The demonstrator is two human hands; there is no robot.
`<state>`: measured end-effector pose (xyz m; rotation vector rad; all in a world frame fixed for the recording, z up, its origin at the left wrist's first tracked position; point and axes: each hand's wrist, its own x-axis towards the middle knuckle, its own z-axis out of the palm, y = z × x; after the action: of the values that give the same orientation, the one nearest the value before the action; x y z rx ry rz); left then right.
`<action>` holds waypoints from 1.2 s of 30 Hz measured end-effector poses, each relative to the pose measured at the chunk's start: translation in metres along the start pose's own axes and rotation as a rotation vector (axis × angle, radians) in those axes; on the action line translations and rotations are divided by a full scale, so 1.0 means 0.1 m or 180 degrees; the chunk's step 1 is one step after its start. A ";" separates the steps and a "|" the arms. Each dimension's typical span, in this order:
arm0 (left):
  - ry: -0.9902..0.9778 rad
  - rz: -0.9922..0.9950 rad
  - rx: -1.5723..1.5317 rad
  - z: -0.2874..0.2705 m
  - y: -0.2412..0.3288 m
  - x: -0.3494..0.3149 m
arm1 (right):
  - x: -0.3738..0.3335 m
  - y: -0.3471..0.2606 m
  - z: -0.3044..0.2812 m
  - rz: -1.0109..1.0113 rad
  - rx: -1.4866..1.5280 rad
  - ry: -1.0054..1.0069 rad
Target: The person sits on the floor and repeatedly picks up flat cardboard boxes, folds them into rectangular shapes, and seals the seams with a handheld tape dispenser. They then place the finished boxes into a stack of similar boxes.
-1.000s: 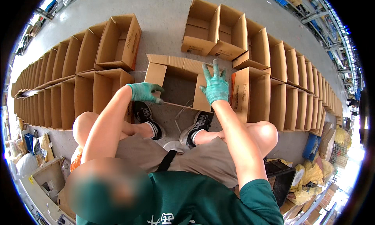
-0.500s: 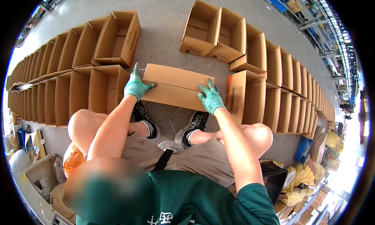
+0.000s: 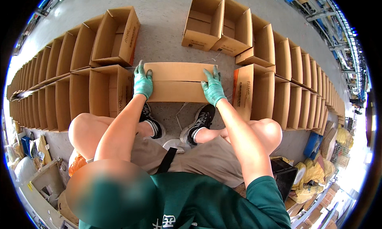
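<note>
Between my shoes, on or just above the floor, is a brown cardboard box [image 3: 175,89] with its top flaps folded down to meet at a middle seam. My left hand [image 3: 143,82], in a green glove, grips its left end, thumb near the top edge. At the right end my right hand [image 3: 213,86], also in a green glove, holds the box with its fingers on the flaps and the corner. The fingers' undersides are hidden. Whether the box's bottom touches the floor cannot be seen.
Two rows of open cardboard boxes [image 3: 104,87] curve away on my left, and similar rows of boxes [image 3: 262,93] on my right. A thin white cord [image 3: 180,113] lies by my shoes. Behind me at the right are a black crate [image 3: 283,175] and yellow bags [image 3: 312,172].
The box has turned from a slant to nearly level across my view. My left hand has shifted onto its left end, and the right hand has moved slightly away from me.
</note>
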<state>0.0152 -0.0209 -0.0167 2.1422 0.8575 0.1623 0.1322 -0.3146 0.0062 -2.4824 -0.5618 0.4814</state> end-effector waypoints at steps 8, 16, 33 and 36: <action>0.0476 -0.0208 -0.0067 0.03 0.11 -0.02 | 0.00 -0.17 -0.01 0.0031 -0.0692 0.0010; -0.0170 0.0075 -0.0247 -0.17 -0.14 -0.02 | -0.03 -0.36 -0.02 -0.0002 -0.0938 -0.0173; -0.0244 -0.0273 -0.1250 -0.07 -0.58 -0.06 | -0.67 -0.61 -2.71 -0.1038 0.0123 0.1880; -0.0165 0.0717 0.0029 -0.05 -0.57 -0.09 | -1.55 0.02 -3.19 -0.0785 0.1303 0.2738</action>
<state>-0.0233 0.0015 -0.0530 2.2384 0.5868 0.2169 0.1423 -0.5276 0.2896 -1.9311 -0.3477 -0.5122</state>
